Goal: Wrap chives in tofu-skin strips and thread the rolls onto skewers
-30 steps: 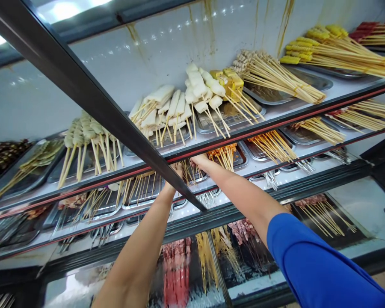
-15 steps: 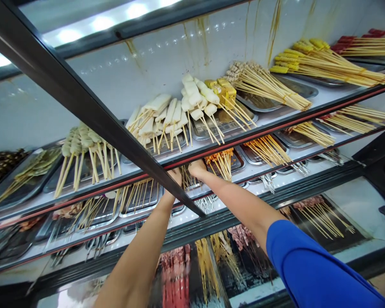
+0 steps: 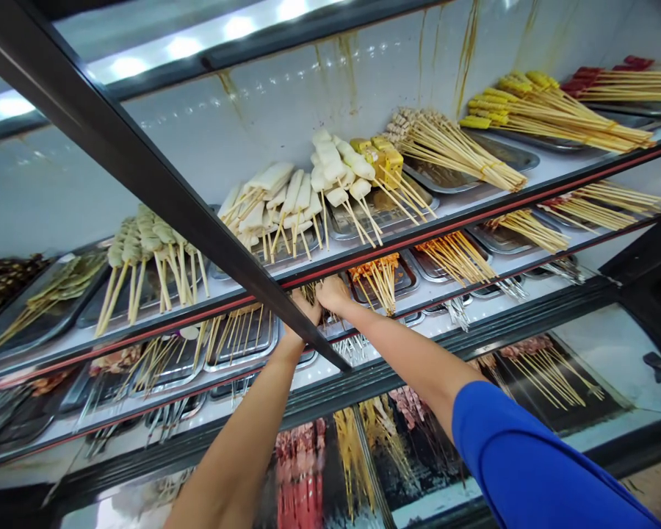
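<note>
Both of my arms reach onto the middle shelf of a display case. My left hand (image 3: 307, 307) and my right hand (image 3: 333, 295) close in on a bunch of thin bamboo skewers (image 3: 309, 291) from either side. The shelf edge above and the slanted post partly cover my fingers and the food end of these skewers. My right hand's fingers are curled in against the sticks. My left hand looks closed round them too. Just right of my right hand is a tray (image 3: 413, 282) of skewers with orange-red coated food (image 3: 383, 275).
A dark slanted post (image 3: 198, 213) crosses close to my left hand. The upper shelf's red-striped edge (image 3: 396, 253) runs above both hands. White skewered rolls (image 3: 291, 198), yellow cubes (image 3: 383, 158) and greenish skewers (image 3: 148, 239) fill trays there. Red meat skewers (image 3: 300, 470) lie below.
Both hands have drawn back a little toward me from under the upper shelf and moved closer together. More of each hand shows, and the bunch of skewers now sits between them.
</note>
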`<state>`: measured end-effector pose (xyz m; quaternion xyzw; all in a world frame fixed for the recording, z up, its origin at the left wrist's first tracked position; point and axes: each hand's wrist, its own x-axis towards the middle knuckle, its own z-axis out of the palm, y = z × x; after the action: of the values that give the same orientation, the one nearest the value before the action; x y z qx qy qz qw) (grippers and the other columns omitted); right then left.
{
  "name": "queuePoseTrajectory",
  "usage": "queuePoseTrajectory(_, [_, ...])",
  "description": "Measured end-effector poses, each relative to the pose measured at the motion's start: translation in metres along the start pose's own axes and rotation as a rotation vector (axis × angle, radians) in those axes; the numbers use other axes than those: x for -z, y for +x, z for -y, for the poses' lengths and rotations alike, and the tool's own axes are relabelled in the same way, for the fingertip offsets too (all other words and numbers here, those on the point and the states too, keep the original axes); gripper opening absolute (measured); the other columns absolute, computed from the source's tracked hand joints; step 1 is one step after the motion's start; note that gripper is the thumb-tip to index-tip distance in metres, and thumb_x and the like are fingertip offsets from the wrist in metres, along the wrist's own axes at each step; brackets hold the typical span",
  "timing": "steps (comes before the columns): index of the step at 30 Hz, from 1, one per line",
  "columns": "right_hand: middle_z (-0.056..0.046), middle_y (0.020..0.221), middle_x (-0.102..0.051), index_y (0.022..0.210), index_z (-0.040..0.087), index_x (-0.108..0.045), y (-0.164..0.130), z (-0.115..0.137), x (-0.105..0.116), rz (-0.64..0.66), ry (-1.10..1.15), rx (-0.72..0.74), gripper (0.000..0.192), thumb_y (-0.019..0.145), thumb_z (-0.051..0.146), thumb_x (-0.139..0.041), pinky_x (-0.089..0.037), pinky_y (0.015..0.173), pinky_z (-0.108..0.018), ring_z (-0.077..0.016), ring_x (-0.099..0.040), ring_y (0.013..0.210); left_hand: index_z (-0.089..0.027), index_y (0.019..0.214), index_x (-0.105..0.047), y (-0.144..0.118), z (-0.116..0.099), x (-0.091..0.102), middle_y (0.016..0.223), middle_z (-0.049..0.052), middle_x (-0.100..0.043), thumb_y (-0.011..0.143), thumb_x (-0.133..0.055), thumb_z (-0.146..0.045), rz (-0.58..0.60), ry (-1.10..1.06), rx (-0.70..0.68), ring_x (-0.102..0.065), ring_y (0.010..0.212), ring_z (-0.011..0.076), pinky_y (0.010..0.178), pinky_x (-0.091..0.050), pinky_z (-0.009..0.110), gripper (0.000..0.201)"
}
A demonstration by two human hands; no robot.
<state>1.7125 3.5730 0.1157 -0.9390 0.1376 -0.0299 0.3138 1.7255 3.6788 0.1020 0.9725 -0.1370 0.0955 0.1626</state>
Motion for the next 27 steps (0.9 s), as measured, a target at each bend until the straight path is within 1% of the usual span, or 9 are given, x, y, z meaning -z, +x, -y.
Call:
queuePoseTrajectory(4, [-0.022, 0.107, -0.061, 0.111, 0.005, -0.057, 0.014, 0.005, 0.004, 0.16, -0.092, -0.056, 0.042, 0.077, 0.03, -0.055, -0.05, 0.074, -0.031, -0.0269, -0.06, 0.097, -0.003, 0.114, -0.048, 0.007, -0.001, 0.001, 0.097, 0.023, -0.063, 0.08, -0.043, -0.045, -0.004, 0.158, 0.007, -0.06, 0.095, 0.0329, 0.083, -0.043, 0.04, 0.054])
queuePoseTrajectory(8, [-0.024, 0.114, -0.057, 0.112, 0.006, -0.057, 0.014, 0.007, 0.006, 0.158, -0.152, -0.036, 0.037, 0.082, 0.025, -0.048, -0.049, 0.078, -0.039, -0.0294, -0.057, 0.104, 0.002, 0.109, -0.05, 0.009, -0.004, 0.0, 0.095, 0.027, -0.062, 0.082, -0.04, -0.044, -0.027, 0.186, 0.051, -0.058, 0.097, 0.0359, 0.085, -0.041, 0.044, 0.054])
queuePoseTrajectory(11, [-0.026, 0.118, -0.054, 0.113, 0.004, -0.057, 0.009, 0.009, 0.009, 0.161, -0.177, -0.038, 0.041, 0.083, 0.03, -0.045, -0.049, 0.078, -0.041, -0.031, -0.055, 0.107, 0.0, 0.11, -0.05, 0.005, -0.005, 0.003, 0.097, 0.025, -0.062, 0.083, -0.037, -0.045, -0.065, 0.115, 0.116, -0.057, 0.099, 0.0354, 0.087, -0.04, 0.045, 0.054])
queuePoseTrajectory(14, [-0.022, 0.114, -0.058, 0.108, 0.008, -0.062, 0.004, 0.007, 0.021, 0.202, -0.206, 0.018, 0.043, 0.079, 0.038, -0.051, -0.049, 0.08, -0.039, -0.0301, -0.056, 0.105, -0.004, 0.105, -0.054, -0.002, 0.001, 0.017, 0.101, 0.021, -0.062, 0.082, -0.038, -0.048, -0.078, 0.046, 0.058, -0.055, 0.102, 0.0325, 0.089, -0.04, 0.04, 0.052])
queuePoseTrajectory(16, [-0.018, 0.109, -0.063, 0.103, 0.011, -0.065, 0.0, 0.003, 0.031, 0.246, -0.225, 0.065, 0.04, 0.076, 0.039, -0.054, -0.049, 0.08, -0.036, -0.0275, -0.059, 0.1, -0.009, 0.1, -0.057, -0.009, 0.008, 0.03, 0.102, 0.016, -0.063, 0.08, -0.04, -0.052, -0.039, 0.004, 0.031, -0.056, 0.1, 0.0288, 0.088, -0.041, 0.036, 0.05])
queuePoseTrajectory(19, [-0.015, 0.102, -0.067, 0.097, 0.013, -0.068, -0.01, -0.004, 0.037, 0.287, -0.226, 0.065, 0.034, 0.075, 0.036, -0.057, -0.05, 0.076, -0.032, -0.0254, -0.063, 0.092, -0.014, 0.091, -0.06, -0.023, 0.017, 0.042, 0.092, 0.01, -0.065, 0.076, -0.047, -0.054, 0.114, -0.039, 0.07, -0.06, 0.088, 0.0236, 0.079, -0.044, 0.03, 0.044])
queuePoseTrajectory(22, [-0.015, 0.104, -0.066, 0.097, 0.013, -0.068, -0.02, -0.004, 0.029, 0.244, -0.232, 0.035, 0.029, 0.078, 0.029, -0.054, -0.05, 0.075, -0.032, -0.0254, -0.062, 0.094, -0.015, 0.081, -0.061, -0.036, 0.02, 0.038, 0.082, 0.007, -0.065, 0.075, -0.052, -0.048, 0.17, -0.054, 0.01, -0.06, 0.079, 0.0205, 0.07, -0.044, 0.027, 0.035])
queuePoseTrajectory(25, [-0.017, 0.104, -0.065, 0.099, 0.011, -0.067, -0.027, 0.0, 0.017, 0.217, -0.265, 0.017, 0.026, 0.079, 0.018, -0.052, -0.049, 0.076, -0.033, -0.0257, -0.061, 0.097, -0.015, 0.073, -0.06, -0.041, 0.018, 0.026, 0.073, 0.006, -0.063, 0.077, -0.052, -0.042, 0.144, -0.054, -0.022, -0.058, 0.071, 0.0189, 0.065, -0.042, 0.027, 0.028])
queuePoseTrajectory(27, [-0.018, 0.106, -0.064, 0.102, 0.01, -0.065, -0.031, 0.001, 0.012, 0.209, -0.295, 0.034, 0.028, 0.081, 0.019, -0.05, -0.049, 0.077, -0.034, -0.0262, -0.06, 0.099, -0.014, 0.071, -0.061, -0.042, 0.017, 0.021, 0.072, 0.007, -0.062, 0.077, -0.052, -0.04, 0.087, -0.062, -0.015, -0.058, 0.07, 0.0199, 0.064, -0.042, 0.028, 0.028])
